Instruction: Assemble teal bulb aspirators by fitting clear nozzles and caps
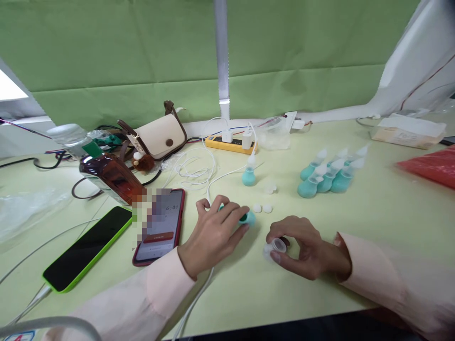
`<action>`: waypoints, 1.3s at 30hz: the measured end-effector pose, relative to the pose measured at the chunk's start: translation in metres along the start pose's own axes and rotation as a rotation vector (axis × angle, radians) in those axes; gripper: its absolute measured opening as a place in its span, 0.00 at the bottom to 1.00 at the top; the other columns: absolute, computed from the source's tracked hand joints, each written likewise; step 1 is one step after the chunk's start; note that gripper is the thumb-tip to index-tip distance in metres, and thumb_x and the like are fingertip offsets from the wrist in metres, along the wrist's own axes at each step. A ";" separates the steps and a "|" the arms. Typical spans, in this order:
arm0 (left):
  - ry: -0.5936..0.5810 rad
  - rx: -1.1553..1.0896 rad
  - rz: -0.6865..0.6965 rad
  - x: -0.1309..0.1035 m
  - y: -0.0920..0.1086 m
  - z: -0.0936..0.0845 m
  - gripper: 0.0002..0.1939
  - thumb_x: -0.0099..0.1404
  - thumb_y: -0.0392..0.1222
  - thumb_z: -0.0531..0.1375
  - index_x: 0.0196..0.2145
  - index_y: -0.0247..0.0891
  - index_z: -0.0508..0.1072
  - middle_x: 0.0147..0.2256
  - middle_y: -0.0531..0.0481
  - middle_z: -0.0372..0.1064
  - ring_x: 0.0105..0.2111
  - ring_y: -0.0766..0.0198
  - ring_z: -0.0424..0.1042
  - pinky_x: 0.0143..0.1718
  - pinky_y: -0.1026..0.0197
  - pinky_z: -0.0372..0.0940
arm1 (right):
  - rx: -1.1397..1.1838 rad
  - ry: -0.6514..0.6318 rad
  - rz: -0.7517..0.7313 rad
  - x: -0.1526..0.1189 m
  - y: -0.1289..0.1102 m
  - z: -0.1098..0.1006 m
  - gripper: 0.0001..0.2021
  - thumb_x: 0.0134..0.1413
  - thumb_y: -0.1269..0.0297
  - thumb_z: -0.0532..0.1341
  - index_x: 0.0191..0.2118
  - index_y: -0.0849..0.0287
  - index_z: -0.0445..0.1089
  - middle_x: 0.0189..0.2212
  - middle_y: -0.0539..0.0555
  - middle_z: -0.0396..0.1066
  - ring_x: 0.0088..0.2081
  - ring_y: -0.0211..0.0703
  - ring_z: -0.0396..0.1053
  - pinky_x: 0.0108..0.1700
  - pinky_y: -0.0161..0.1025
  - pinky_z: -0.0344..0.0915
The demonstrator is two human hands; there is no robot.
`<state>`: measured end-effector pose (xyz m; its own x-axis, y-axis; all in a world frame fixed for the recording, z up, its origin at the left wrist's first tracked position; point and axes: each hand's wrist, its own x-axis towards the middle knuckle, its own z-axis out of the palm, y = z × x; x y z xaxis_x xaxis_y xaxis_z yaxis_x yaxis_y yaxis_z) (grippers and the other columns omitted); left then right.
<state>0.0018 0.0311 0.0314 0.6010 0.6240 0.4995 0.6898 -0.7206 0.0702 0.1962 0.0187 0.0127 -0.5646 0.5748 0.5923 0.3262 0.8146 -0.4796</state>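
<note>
"What's the left hand doing?"

"Pinching a small turquoise bulb between thumb and fingers, its dark green opening turned toward the palm. A bit of green shows among the other fingers too; I can't tell what that is."

"And the right hand?"

"Curled round a clear cup-like piece, thumb in front, its round mouth uncovered. The two hands are apart, both low over the desk."

"Anything between them?"

"Just beyond the gap, two white pieces side by side, then a translucent piece farther off. Past the left hand's fingertips stands a bulb with a pale top."

"Beyond the right hand?"

"A cluster of turquoise bulbs with pale, pointed tops."

"Left of the left hand?"

"A red-cased phone nearest, then a green-cased one; an amber bottle leans behind them."
</note>
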 end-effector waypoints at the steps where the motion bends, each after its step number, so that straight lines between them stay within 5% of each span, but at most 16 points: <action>1: 0.035 0.030 -0.037 0.004 -0.001 0.001 0.09 0.61 0.40 0.53 0.39 0.37 0.65 0.34 0.52 0.70 0.36 0.59 0.60 0.30 0.56 0.44 | 0.003 -0.008 0.009 0.000 0.000 0.001 0.02 0.45 0.68 0.54 0.28 0.58 0.58 0.17 0.47 0.60 0.18 0.32 0.55 0.22 0.31 0.53; 5: 0.041 0.157 -0.115 0.017 -0.006 0.010 0.08 0.60 0.38 0.54 0.39 0.38 0.66 0.33 0.53 0.71 0.36 0.59 0.61 0.30 0.56 0.43 | 0.050 -0.046 0.038 -0.003 0.003 0.006 0.02 0.46 0.69 0.54 0.29 0.59 0.58 0.17 0.46 0.58 0.19 0.32 0.55 0.22 0.31 0.53; 10: -0.113 0.247 -0.120 0.027 -0.010 0.018 0.10 0.60 0.38 0.52 0.40 0.35 0.66 0.33 0.48 0.71 0.38 0.55 0.61 0.30 0.55 0.45 | 0.101 -0.093 0.125 -0.006 0.005 0.009 0.02 0.49 0.68 0.53 0.31 0.60 0.59 0.20 0.48 0.60 0.21 0.32 0.56 0.24 0.30 0.56; 14: 0.018 0.241 -0.090 0.027 -0.006 0.012 0.16 0.58 0.38 0.54 0.45 0.35 0.63 0.42 0.42 0.65 0.40 0.52 0.60 0.32 0.53 0.48 | 0.239 -0.103 0.288 -0.007 0.004 0.008 0.06 0.55 0.67 0.49 0.38 0.60 0.58 0.27 0.51 0.64 0.26 0.32 0.61 0.28 0.31 0.60; 18: 0.247 -0.058 0.077 0.013 0.009 -0.001 0.07 0.56 0.33 0.55 0.34 0.33 0.69 0.32 0.46 0.69 0.31 0.61 0.63 0.31 0.55 0.53 | 0.358 -0.085 0.336 -0.006 0.003 0.010 0.07 0.54 0.66 0.51 0.39 0.59 0.58 0.32 0.53 0.65 0.30 0.33 0.63 0.31 0.31 0.64; 24: 0.184 -0.621 -0.096 -0.009 0.023 0.005 0.08 0.51 0.36 0.62 0.31 0.30 0.72 0.27 0.46 0.67 0.28 0.65 0.64 0.29 0.62 0.62 | 0.405 -0.067 0.344 -0.009 0.010 0.017 0.09 0.50 0.66 0.56 0.38 0.59 0.62 0.29 0.52 0.68 0.30 0.33 0.67 0.30 0.30 0.67; 31: 0.178 -0.699 -0.020 -0.015 0.015 0.018 0.05 0.52 0.33 0.61 0.28 0.27 0.74 0.25 0.43 0.67 0.27 0.64 0.63 0.27 0.61 0.62 | 0.402 -0.025 0.325 -0.015 0.013 0.019 0.10 0.42 0.67 0.62 0.34 0.62 0.68 0.18 0.49 0.68 0.20 0.31 0.65 0.21 0.28 0.64; 39: 0.181 -0.663 -0.013 -0.018 0.018 0.020 0.06 0.55 0.30 0.58 0.31 0.30 0.73 0.27 0.44 0.67 0.28 0.65 0.62 0.28 0.61 0.62 | 0.644 -0.071 0.648 -0.011 0.011 0.019 0.11 0.38 0.64 0.64 0.31 0.64 0.69 0.16 0.49 0.67 0.17 0.34 0.66 0.20 0.31 0.66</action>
<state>0.0116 0.0129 0.0066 0.4777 0.6154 0.6270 0.2690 -0.7819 0.5624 0.1916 0.0199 -0.0121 -0.4709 0.8807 0.0503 0.1214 0.1212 -0.9852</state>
